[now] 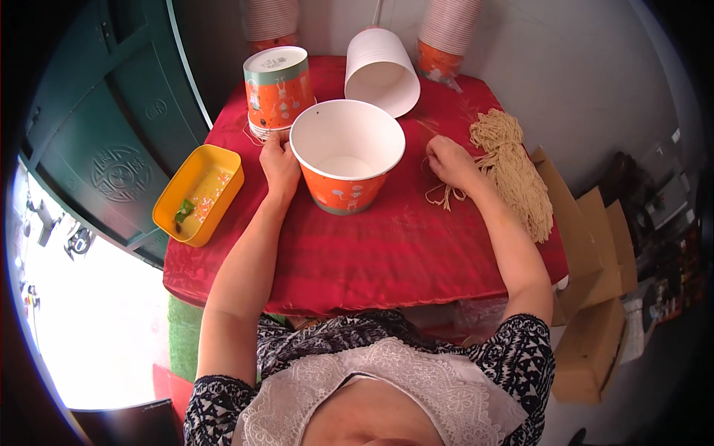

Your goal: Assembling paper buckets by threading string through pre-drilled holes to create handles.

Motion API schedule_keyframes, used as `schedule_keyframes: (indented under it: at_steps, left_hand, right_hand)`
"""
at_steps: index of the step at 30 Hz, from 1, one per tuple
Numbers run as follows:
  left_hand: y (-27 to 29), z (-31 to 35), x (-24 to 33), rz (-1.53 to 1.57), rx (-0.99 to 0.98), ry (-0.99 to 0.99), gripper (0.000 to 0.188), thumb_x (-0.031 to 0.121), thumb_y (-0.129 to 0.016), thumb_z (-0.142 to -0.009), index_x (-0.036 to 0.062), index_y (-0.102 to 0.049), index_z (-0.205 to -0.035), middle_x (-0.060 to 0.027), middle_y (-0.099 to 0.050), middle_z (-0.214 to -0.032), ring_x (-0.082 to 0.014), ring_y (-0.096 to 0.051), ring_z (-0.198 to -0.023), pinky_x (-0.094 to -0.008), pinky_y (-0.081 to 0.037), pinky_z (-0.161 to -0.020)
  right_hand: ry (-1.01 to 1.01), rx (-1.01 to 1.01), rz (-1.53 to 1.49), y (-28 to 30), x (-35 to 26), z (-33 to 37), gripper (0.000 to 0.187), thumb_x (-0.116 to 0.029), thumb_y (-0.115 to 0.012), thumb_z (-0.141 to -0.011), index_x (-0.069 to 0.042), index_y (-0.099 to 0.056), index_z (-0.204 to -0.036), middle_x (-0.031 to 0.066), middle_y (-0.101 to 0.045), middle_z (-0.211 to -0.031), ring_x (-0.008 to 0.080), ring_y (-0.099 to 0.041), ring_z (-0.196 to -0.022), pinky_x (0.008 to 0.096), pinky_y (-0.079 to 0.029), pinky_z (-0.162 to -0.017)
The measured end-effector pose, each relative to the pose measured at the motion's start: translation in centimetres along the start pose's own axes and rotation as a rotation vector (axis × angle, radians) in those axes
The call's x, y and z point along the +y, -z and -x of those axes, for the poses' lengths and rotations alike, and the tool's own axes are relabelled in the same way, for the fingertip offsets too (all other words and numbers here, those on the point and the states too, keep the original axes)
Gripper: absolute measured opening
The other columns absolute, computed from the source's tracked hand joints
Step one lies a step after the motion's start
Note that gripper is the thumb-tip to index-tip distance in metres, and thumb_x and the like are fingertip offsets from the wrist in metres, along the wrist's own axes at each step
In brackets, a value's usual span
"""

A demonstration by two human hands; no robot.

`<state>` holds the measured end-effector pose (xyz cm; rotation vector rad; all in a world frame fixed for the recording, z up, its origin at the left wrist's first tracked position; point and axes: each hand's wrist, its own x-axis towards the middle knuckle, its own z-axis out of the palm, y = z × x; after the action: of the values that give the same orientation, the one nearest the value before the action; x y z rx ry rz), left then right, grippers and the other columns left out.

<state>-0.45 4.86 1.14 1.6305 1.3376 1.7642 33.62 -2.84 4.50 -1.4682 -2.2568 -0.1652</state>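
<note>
Left hand (281,169): fingers at bucket (347,157) rim, grip unclear
Right hand (452,162): fingers curled near string (515,171), hold unclear
Bucket: upright on tabletop (372,271)

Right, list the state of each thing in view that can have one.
Front bucket: upright, mouth open
Back-left bucket: upside down
White bucket: on its side, mouth toward the person
Yellow container: uncovered, bits scattered inside
Cord bundle: gathered near one end, strands loose
Cardboard box: flaps open
Left hand: bent, beside front bucket's rim
Right hand: fingers curled; grip unclear
</note>
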Motion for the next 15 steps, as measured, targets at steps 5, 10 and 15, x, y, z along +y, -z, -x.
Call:
schedule_keyframes:
  at_steps: [5,10,15]
  left_hand:
    - [0.0,-0.1,-0.4,0.023,0.007,-0.020,0.012,0.004,-0.056,-0.084,-0.0045,-0.064,-0.089,-0.0169,-0.068,-0.079,-0.0223,-0.065,-0.073,-0.0349,-0.051,-0.069]
    - [0.4,-0.7,0.2,0.018,0.027,-0.012,0.013,0.003,-0.055,-0.083,-0.0043,-0.064,-0.088,-0.0162,-0.068,-0.078,-0.0211,-0.065,-0.073,-0.0340,-0.051,-0.070]
    - [2.1,-2.5,1.2,0.104,0.103,0.004,0.016,-0.001,-0.051,-0.082,-0.0049,-0.065,-0.089,-0.0109,-0.067,-0.080,-0.0155,-0.062,-0.072,-0.0297,-0.050,-0.068]
  right_hand:
    - [-0.143,0.143,-0.196,1.6,-4.1,-0.7,0.008,-0.002,-0.059,-0.086,0.000,-0.053,-0.091,0.0149,-0.060,-0.072,0.0293,-0.060,-0.062,0.0378,-0.047,-0.059]
    - [-0.132,0.200,-0.447,3.2,-6.7,-0.7,0.008,-0.002,-0.060,-0.087,0.000,-0.054,-0.091,0.0088,-0.055,-0.066,0.0167,-0.052,-0.057,0.0307,-0.044,-0.055]
    - [-0.089,0.173,-0.358,4.0,-6.3,-0.7,0.008,-0.004,-0.062,-0.084,0.001,-0.058,-0.090,0.0166,-0.061,-0.082,0.0317,-0.062,-0.075,0.0413,-0.049,-0.068]
